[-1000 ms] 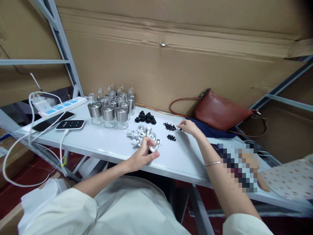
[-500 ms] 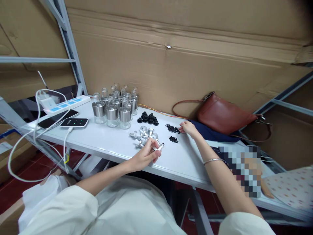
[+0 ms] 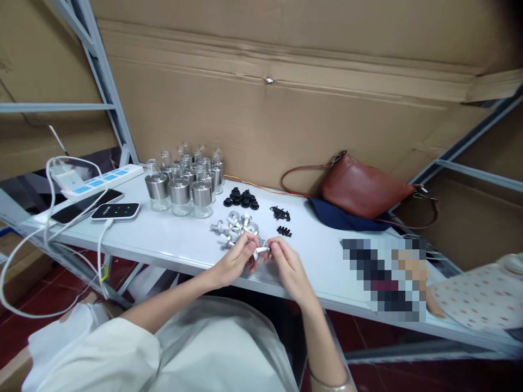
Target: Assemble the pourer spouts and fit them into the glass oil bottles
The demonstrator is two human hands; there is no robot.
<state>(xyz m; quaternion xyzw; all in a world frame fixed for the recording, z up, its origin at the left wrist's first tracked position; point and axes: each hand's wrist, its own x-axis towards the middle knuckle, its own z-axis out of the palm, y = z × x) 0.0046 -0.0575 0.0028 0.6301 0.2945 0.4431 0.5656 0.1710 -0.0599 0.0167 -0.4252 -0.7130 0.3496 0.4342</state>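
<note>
My left hand (image 3: pixel 236 262) is closed around a silver metal pourer spout (image 3: pixel 261 250), held just above the front part of the table. My right hand (image 3: pixel 288 267) meets it from the right, thumb and finger pinched at the spout's tip on a small black piece, mostly hidden by the fingertips. Behind my left hand lies a heap of silver pourer parts (image 3: pixel 233 224). Farther back sit a cluster of black round stoppers (image 3: pixel 241 199), a loose pile of small black pieces (image 3: pixel 280 213) and a short row of black pieces (image 3: pixel 284 231).
Several glass bottles with metal bands (image 3: pixel 180 190) stand at the back left. Left of them are a power strip (image 3: pixel 104 181), a phone (image 3: pixel 87 207) and a cabled white-edged device (image 3: pixel 115 212). A brown bag (image 3: pixel 362 188) lies on dark blue cloth (image 3: pixel 339 216) at the right.
My right hand has left the loose black pile and come toward me and left, to the spout's tip. My left hand still grips the spout. The view has shifted slightly.
</note>
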